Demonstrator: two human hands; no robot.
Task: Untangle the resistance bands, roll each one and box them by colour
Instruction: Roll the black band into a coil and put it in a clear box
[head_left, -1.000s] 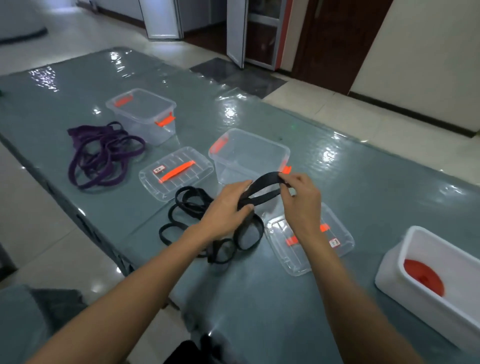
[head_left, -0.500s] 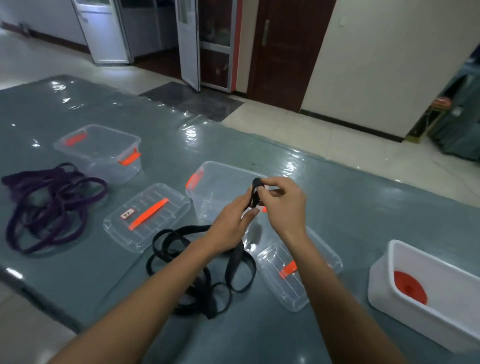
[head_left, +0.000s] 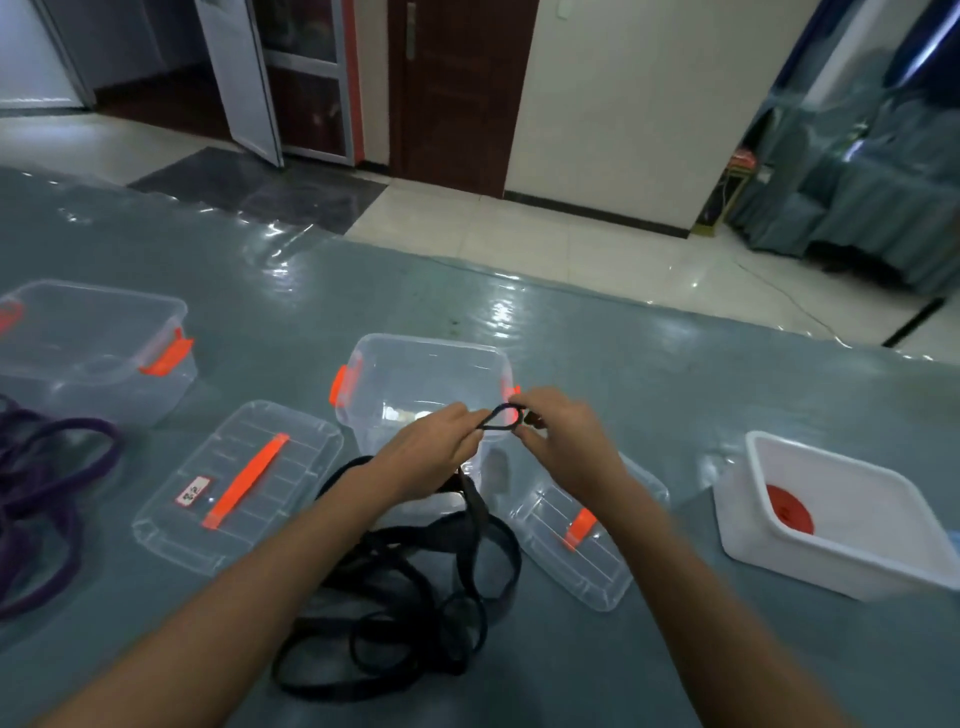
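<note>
Status: early stage. The left hand (head_left: 423, 454) and right hand (head_left: 569, 441) each pinch one end of a flat black elastic resistance band (head_left: 415, 538). Together they form a small loop in front of the open clear plastic box with orange latches (head_left: 431, 343) (apparently the start of a roll). The rest of the band lies tangled on the grey tabletop (head_left: 623, 364). The purple resistance bands (head_left: 62, 426) lie unrolled at left. This box and the second clear plastic box (head_left: 62, 384) appear empty, so rolling and boxing remain.

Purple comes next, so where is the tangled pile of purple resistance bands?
Head view, far left: the purple bands lie on the table, in front of the leftmost clear plastic box and left of the labelled clear lid.
</note>
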